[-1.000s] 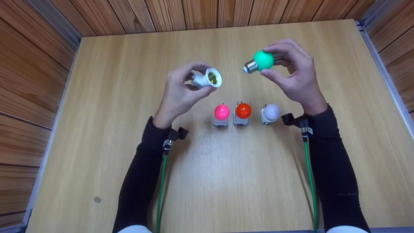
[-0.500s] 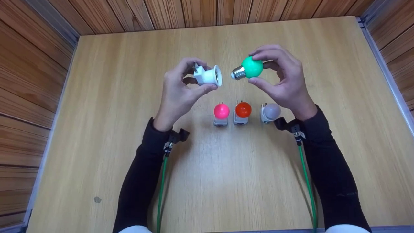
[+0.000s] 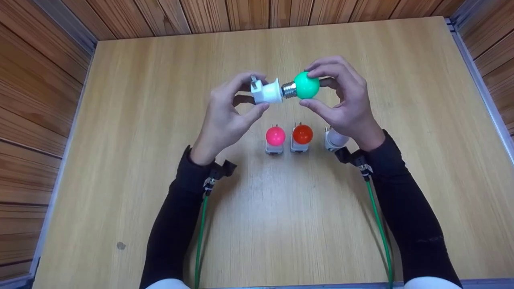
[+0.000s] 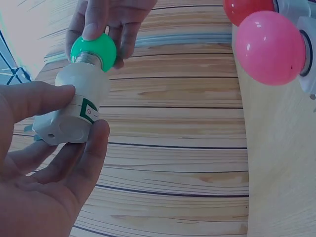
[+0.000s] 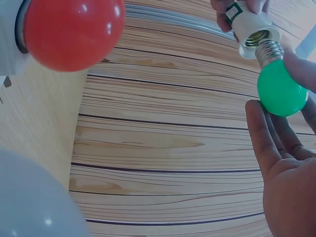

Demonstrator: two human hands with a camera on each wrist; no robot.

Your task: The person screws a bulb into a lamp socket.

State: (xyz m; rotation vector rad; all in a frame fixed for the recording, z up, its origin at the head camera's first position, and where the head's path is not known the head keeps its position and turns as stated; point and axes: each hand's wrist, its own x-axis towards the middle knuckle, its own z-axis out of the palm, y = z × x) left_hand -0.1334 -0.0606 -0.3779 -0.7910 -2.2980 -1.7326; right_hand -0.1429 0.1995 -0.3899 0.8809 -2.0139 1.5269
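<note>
My left hand (image 3: pixel 227 108) grips a white plug-in bulb socket (image 3: pixel 267 91) between thumb and fingers, its mouth turned right and its metal prongs up at the left. A green light bulb (image 3: pixel 307 85) is pinched by its globe in my right hand (image 3: pixel 347 96). The bulb's metal screw base (image 5: pixel 269 52) is at the socket's mouth, with its tip just inside and most of the thread showing in the right wrist view. In the left wrist view a green and white label (image 4: pixel 89 110) shows on the socket's side.
Below the hands on the wooden table (image 3: pixel 265 224) stand a pink bulb (image 3: pixel 275 136), a red-orange bulb (image 3: pixel 302 134) and a white bulb (image 3: pixel 336 138), each in a white plug-in socket. The white one is partly hidden by my right wrist. Wood-panelled walls (image 3: pixel 249 14) border the table.
My right hand has moved left and slightly down with the green bulb, bringing its base to the socket. The left hand has turned the socket's mouth rightward and shifted slightly right.
</note>
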